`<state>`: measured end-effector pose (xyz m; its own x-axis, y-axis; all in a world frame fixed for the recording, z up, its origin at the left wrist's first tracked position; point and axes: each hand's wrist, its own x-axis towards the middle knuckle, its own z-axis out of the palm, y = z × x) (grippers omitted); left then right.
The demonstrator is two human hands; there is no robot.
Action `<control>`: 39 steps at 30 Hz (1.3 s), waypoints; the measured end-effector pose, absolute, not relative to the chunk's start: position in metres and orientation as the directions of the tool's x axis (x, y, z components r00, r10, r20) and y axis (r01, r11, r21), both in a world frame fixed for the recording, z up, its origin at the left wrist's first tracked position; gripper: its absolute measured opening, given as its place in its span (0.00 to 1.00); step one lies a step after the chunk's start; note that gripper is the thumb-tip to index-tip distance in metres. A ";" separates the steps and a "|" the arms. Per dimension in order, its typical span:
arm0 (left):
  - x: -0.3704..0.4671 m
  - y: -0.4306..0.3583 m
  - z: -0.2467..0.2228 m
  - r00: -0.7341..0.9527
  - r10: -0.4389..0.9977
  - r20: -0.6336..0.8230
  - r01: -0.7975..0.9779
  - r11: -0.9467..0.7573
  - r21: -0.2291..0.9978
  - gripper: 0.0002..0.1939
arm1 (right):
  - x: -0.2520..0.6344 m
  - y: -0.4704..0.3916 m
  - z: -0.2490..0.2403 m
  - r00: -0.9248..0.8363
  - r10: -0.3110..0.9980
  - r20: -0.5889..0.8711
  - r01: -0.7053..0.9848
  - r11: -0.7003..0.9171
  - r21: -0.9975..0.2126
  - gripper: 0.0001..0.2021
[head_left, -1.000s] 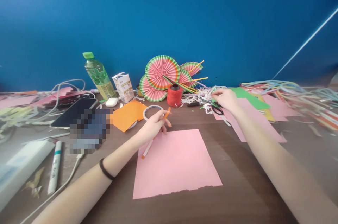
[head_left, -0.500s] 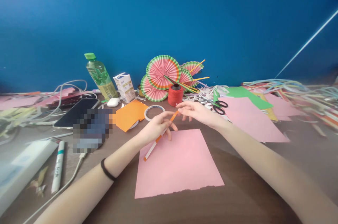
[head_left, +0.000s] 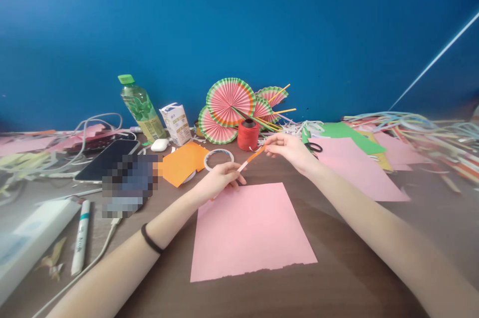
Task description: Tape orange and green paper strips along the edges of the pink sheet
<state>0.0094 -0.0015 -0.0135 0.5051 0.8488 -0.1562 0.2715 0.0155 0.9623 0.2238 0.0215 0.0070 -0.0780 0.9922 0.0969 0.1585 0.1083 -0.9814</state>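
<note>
A narrow orange-and-white strip (head_left: 251,159) slants up to the right between my two hands. My left hand (head_left: 223,178) is closed on its lower part, and a small orange tip shows below the fingers. At the upper end, the thumb and fingers of my right hand (head_left: 284,149) pinch the strip. Under my left hand lies a pink paper sheet (head_left: 254,233), flat on the table, with a ragged near edge. Just behind my hands stand a red thread spool (head_left: 247,138) and a white tape ring (head_left: 207,161).
Watermelon-patterned paper fans (head_left: 231,102) lean by the blue wall. Left are a green-capped bottle (head_left: 144,113), a carton (head_left: 175,123), orange paper (head_left: 183,163), a phone (head_left: 108,160) and a marker (head_left: 81,238). Right are scissors (head_left: 314,147), pink sheets (head_left: 355,168) and green paper (head_left: 352,137).
My right hand has moved up and right with the strip's upper end. The strip has slid up through my left hand, so less hangs below it.
</note>
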 end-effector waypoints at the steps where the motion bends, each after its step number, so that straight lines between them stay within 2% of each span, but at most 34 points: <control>1: 0.009 0.000 -0.015 0.488 0.858 -0.158 0.285 0.014 0.958 0.09 | 0.226 0.023 0.006 -0.055 0.994 0.098 0.166 0.106 -0.981 0.07; 5: 0.009 0.004 -0.020 0.435 0.883 -0.178 0.312 0.038 0.949 0.10 | 0.232 0.028 0.003 -0.008 0.990 0.140 0.265 0.137 -0.955 0.09; 8: 0.009 0.004 -0.019 0.393 0.902 -0.177 0.309 0.052 0.950 0.10 | 0.228 0.024 0.004 0.036 0.932 0.360 0.452 0.307 -0.838 0.12; 10: 0.010 0.002 -0.017 0.374 0.911 -0.174 0.318 0.051 0.947 0.10 | 0.220 0.015 0.006 -0.028 0.860 0.510 0.528 0.446 -0.723 0.11; 11: 0.011 0.001 -0.015 0.368 0.914 -0.172 0.325 0.047 0.944 0.11 | 0.214 0.010 0.008 -0.112 0.834 0.540 0.531 0.510 -0.676 0.09; 13: 0.013 -0.003 -0.011 0.365 0.917 -0.160 0.329 0.033 0.944 0.11 | 0.202 -0.002 0.010 -0.293 0.782 0.549 0.515 0.613 -0.599 0.07; 15: 0.015 -0.007 -0.006 0.380 0.916 -0.130 0.300 0.011 0.954 0.11 | 0.192 -0.013 0.010 -0.363 0.770 0.525 0.519 0.635 -0.572 0.07; 19: 0.017 -0.011 0.000 0.437 0.898 -0.053 0.237 -0.058 0.970 0.11 | 0.184 -0.021 0.005 -0.357 0.789 0.500 0.533 0.612 -0.584 0.08; 24: 0.018 -0.015 0.002 0.455 0.890 0.043 0.274 -0.185 0.944 0.12 | 0.185 -0.020 0.002 -0.330 0.808 0.488 0.551 0.585 -0.596 0.07; 33: 0.017 -0.020 -0.001 0.472 0.854 0.218 0.506 -0.465 0.727 0.11 | 0.186 -0.021 0.001 -0.389 0.789 0.476 0.560 0.613 -0.557 0.09; 39: 0.017 -0.022 0.001 0.520 0.831 0.195 0.611 -0.522 0.596 0.10 | 0.187 -0.022 0.001 -0.460 0.768 0.446 0.595 0.639 -0.488 0.10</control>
<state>0.0172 -0.0218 0.0014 0.5203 0.8313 0.1953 0.6105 -0.5221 0.5956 0.1871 -0.0225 0.0010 -0.4597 0.7682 0.4456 0.5948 0.6389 -0.4879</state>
